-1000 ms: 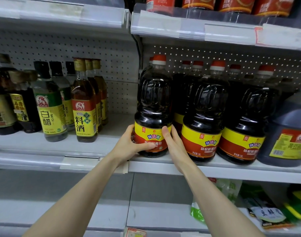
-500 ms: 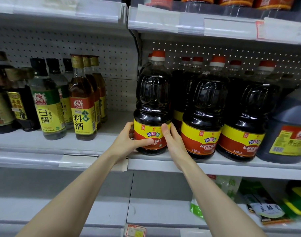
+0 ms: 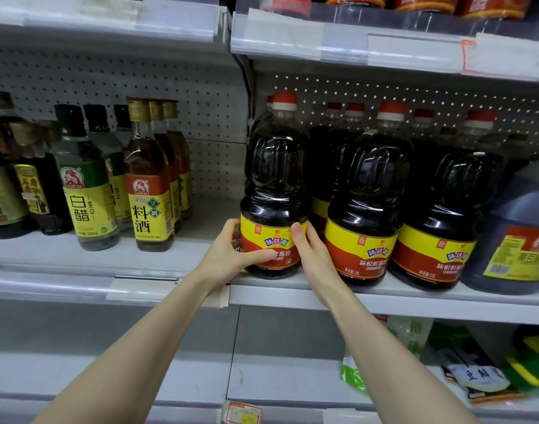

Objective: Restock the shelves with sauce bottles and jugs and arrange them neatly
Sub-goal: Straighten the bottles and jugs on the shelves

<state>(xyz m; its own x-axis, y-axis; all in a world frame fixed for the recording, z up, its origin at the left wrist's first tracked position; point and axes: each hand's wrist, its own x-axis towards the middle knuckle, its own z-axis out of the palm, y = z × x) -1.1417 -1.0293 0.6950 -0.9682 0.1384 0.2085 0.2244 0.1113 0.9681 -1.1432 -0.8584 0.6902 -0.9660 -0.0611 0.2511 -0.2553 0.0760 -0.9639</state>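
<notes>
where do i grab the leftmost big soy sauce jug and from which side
Its labelled lower body, from the front, left hand and right hand on opposite sides: the soy sauce jug stands upright at the shelf edge, wide and round.

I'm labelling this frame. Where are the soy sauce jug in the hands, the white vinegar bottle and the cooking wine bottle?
soy sauce jug (image 3: 275, 166), head view, dark ribbed body
white vinegar bottle (image 3: 87, 209), head view, yellow label
cooking wine bottle (image 3: 146, 218), head view, yellow label
</notes>
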